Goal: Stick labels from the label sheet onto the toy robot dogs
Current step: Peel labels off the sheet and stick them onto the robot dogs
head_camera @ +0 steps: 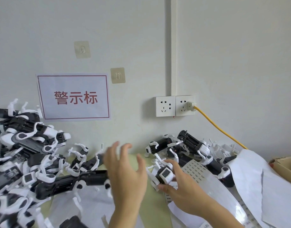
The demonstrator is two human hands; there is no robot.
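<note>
pile of toy robot dogs [26, 153] heaped far left on counter [151, 209] | left hand [126, 171] raised mid-frame, fingers spread, grip released | right hand [177, 183] grasping one toy dog [163, 175] | label sheet [197, 173] just right, seemingly partly under it

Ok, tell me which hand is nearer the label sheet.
Right. The right hand holds a toy dog right beside the label sheet, partly over it. The left hand hangs open further left, over the table.
</note>
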